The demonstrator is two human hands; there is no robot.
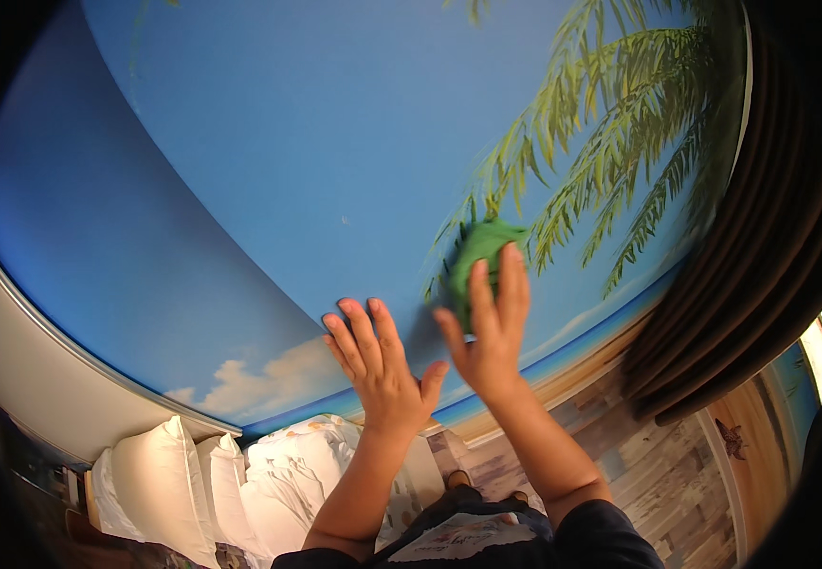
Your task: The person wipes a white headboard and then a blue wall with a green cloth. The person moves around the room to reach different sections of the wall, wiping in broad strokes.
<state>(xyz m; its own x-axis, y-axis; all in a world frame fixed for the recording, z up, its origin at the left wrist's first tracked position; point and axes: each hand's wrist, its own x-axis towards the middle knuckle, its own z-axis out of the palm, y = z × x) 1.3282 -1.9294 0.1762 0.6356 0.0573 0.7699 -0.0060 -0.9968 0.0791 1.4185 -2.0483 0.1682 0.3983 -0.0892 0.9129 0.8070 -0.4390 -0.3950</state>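
Note:
A crumpled green cloth (486,249) lies against a wall mural (297,156) of blue sky and palm fronds. My right hand (493,320) presses it there with outstretched fingers, slightly blurred. To its left, my left hand (382,363) is spread with its fingers apart and holds nothing. Its fingertips lie at the mural's surface, beside the painted cloud; whether the whole palm touches cannot be told. Painted palm fronds (617,142) surround the cloth above and to the right.
Dark brown gathered curtains (731,284) hang at the right. At the lower left, white pillows (162,476) and folded white bedding (297,462) are piled below the mural. Wood-look flooring (646,462) lies at the lower right. A pale panel (48,377) borders the mural's left side.

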